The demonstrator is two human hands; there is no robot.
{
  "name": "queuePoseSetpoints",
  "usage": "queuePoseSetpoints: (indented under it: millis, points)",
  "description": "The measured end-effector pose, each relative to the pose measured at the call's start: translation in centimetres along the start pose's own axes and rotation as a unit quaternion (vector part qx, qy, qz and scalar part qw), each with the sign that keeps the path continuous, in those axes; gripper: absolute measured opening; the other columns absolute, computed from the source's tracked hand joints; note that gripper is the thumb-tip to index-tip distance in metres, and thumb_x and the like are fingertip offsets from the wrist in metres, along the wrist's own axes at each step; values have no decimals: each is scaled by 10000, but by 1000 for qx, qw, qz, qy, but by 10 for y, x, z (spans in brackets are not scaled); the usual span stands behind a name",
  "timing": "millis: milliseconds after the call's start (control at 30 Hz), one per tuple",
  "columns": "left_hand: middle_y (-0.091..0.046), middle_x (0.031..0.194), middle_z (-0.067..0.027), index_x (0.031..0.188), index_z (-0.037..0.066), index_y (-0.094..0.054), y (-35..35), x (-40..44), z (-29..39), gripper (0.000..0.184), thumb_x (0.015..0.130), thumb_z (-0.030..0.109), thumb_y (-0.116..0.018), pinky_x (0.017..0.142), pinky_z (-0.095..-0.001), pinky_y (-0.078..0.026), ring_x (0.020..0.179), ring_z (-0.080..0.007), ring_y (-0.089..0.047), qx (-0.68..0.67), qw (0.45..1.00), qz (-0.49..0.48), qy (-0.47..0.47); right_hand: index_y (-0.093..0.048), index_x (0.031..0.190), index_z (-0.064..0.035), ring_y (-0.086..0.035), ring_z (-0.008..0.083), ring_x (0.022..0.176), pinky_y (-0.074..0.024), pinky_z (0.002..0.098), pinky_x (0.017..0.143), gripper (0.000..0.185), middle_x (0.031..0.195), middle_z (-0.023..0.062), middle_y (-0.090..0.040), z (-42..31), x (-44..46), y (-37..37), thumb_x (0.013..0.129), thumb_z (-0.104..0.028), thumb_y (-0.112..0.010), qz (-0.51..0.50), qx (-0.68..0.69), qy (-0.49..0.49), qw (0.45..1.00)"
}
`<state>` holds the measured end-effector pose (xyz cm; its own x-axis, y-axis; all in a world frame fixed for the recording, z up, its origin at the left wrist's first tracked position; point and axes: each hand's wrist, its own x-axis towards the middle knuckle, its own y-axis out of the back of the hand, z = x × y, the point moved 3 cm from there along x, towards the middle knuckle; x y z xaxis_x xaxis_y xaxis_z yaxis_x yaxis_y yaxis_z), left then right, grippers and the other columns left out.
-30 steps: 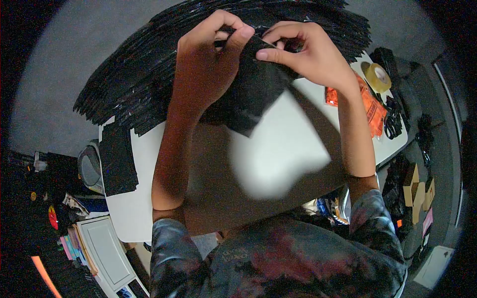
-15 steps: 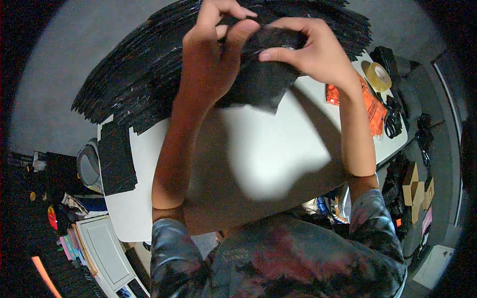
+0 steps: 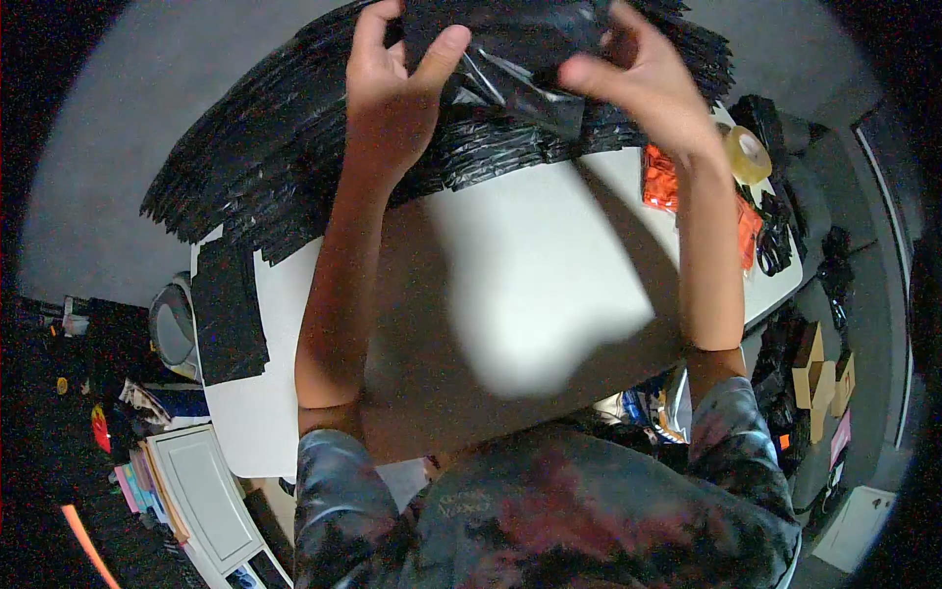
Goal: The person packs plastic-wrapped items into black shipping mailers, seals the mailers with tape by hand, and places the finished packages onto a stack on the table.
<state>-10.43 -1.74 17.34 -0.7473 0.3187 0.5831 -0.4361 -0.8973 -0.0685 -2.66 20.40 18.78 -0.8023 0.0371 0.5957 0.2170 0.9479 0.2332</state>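
A shiny black plastic bag (image 3: 530, 86) is stretched between my two hands at the top of the head view, over the heap of black plastic bags (image 3: 275, 128). My left hand (image 3: 397, 93) grips its left side, thumb in front and fingers partly hidden behind. At its right side, my right hand (image 3: 653, 88) holds on with the thumb in front; this hand is blurred by motion. Overlapping layers of similar bags spread under and behind both hands. A separate small black stack (image 3: 231, 319) lies at the table's left edge.
Orange packets (image 3: 659, 179), a roll of clear yellowish tape (image 3: 749, 154) and black-handled scissors (image 3: 775, 245) lie along the right side of the white table (image 3: 530, 294). A white cabinet (image 3: 208, 491) stands at lower left. An open cardboard box (image 3: 814, 378) sits at right.
My hands have moved apart, and the black plastic bag is now spread higher up between them. Its lower part no longer hangs over the white tabletop.
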Motion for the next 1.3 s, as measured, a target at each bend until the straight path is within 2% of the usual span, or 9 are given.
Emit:
queuePoseSetpoints:
  millis: [133,167,333,500,633,900,1100,1167,1300]
  points:
    - [-653,1079,-121,1390,-13,-363,-7,7,23,718,864,110,-836,933,-313,-567,1055,-187,-658,-23,983,-111,-145,-664,1177,3,-683,91,932,-549,256,843,414,1077,47,-744,6,-2,-23,845,-152,-854,-82,12,-160,984]
    - [-657,1185,-144,1413,-49,-393,-12,-6,38,709,867,78,-825,955,-306,-561,1102,-181,-650,-45,998,-38,29,-664,1177,3,-683,91,932,-549,256,843,414,1077,47,-744,2,-1,-21,845,-152,-854,-83,12,-158,984]
    - [-703,1188,-123,1304,-12,-527,2,-6,15,589,825,83,-856,969,-322,-559,1112,-195,-669,-55,990,-123,-50,-704,1013,-28,-634,76,746,-506,244,662,371,854,13,-716,6,-3,-2,814,-281,-889,-171,13,-75,982]
    - [-725,1144,-108,1275,-47,-596,-1,-6,9,448,953,225,-747,901,-274,-553,1017,-150,-681,1,987,-150,64,-672,888,-50,-538,59,715,-421,236,627,416,773,-57,-612,-1,-5,7,777,-372,-911,-113,-10,-63,992]
    - [-740,1002,-60,1189,-29,-662,-3,-7,0,345,998,259,-674,803,-244,-527,901,-99,-661,95,980,-163,62,-708,1205,5,-679,77,897,-518,222,824,369,1018,40,-756,-13,12,28,917,-211,-791,60,66,-51,995]
    - [-715,991,-21,1188,-9,-669,-18,-20,-3,309,988,227,-688,809,-269,-517,898,-85,-623,186,940,-252,139,-779,1075,-16,-673,65,854,-506,213,797,209,940,39,-769,-15,6,39,919,-154,-781,45,-53,-43,997]
    - [-743,952,-47,1163,-5,-670,-22,-22,-5,312,923,172,-761,799,-265,-525,886,-94,-656,-1,966,-243,89,-785,1053,-9,-673,77,841,-504,210,770,208,936,43,-769,-23,3,39,895,-143,-807,110,-101,-53,987]
    - [-751,914,-99,1149,-24,-654,-24,-21,0,360,857,126,-802,785,-255,-529,855,-112,-681,273,913,-301,32,-787,1049,-6,-677,84,841,-507,212,773,206,934,45,-767,-22,5,41,894,-141,-806,128,-78,-11,989]
    - [-749,915,-133,1127,-47,-666,-17,-22,-32,423,766,91,-839,768,-272,-537,821,-160,-704,243,917,-316,5,-789,1043,-6,-684,86,863,-510,213,797,192,947,50,-772,-24,4,48,898,-132,-801,127,-139,-21,982]
